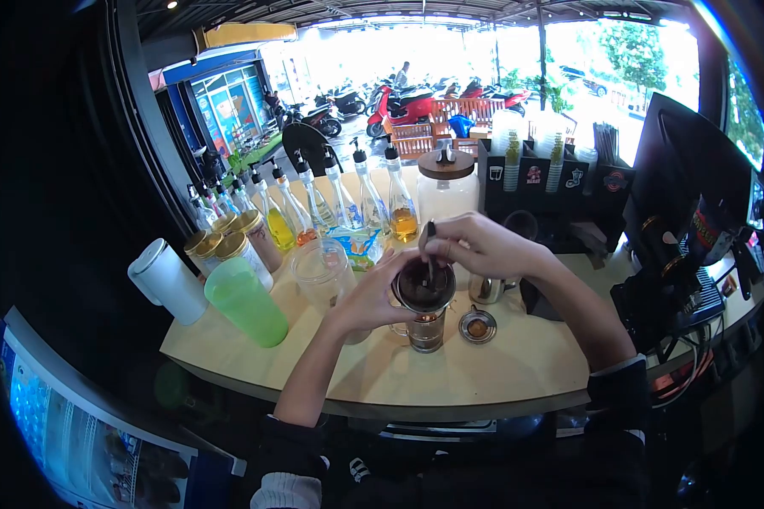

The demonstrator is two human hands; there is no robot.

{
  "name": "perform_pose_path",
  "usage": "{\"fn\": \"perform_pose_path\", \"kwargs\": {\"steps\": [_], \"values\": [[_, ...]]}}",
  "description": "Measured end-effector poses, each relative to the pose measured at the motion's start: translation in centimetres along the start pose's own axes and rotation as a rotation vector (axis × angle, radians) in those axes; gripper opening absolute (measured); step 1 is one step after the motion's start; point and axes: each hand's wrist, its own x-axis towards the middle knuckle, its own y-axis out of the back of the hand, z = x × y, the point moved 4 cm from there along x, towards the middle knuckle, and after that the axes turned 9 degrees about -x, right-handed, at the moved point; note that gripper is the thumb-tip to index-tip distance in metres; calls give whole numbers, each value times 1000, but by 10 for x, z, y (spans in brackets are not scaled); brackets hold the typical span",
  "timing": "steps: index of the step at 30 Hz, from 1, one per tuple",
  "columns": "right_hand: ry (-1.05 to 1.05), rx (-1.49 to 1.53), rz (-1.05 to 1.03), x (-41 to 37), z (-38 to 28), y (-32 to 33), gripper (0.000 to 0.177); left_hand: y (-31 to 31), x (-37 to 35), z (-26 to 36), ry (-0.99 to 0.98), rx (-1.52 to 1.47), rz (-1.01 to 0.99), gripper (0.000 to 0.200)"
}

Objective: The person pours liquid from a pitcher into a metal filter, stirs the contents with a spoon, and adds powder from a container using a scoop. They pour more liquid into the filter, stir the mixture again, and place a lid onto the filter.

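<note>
My left hand [372,297] is wrapped around the side of a dark round container [424,293], tilted so that its opening faces me. Pinched in the fingers of my right hand [475,244] is a thin utensil [431,246], its lower end inside the container. Directly beneath stands a clear glass mug [425,333] with something dark in it. To the right of the mug lies a small round metal dish [478,326] with a brown centre. A metal pitcher [485,290] is behind that dish, partly hidden by my right forearm.
A green cup [246,304], a white pitcher [168,280] and a clear plastic jar [321,270] stand at left. Pump bottles [367,193] line the back beside a large lidded jar [446,191]. A black cup rack [526,180] and a machine [696,297] are at right.
</note>
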Motion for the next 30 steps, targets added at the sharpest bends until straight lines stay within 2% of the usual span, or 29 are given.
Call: {"fn": "perform_pose_path", "kwargs": {"steps": [3,8,10,13,18,21,25,30], "values": [[-69,84,104,2,7,3,24,0,-3,2,-61,-54,26,87],[-41,-41,47,-5,5,-8,23,-1,-4,1,-50,-138,65,87],[-80,64,184,-6,12,-4,24,-1,-4,5,-38,-158,71,87],[-9,39,152,-6,9,-6,23,-1,-4,5,-43,-179,83,88],[-77,51,187,-8,15,-2,22,-2,-4,5,-39,-186,80,88],[-15,-18,87,-7,6,-6,21,-2,-4,2,-27,-157,94,88],[-78,92,231,-8,10,-2,20,-3,-4,2,-53,-186,99,87],[12,-44,152,-8,9,-9,24,-5,-5,-2,-37,-231,111,87]]}}
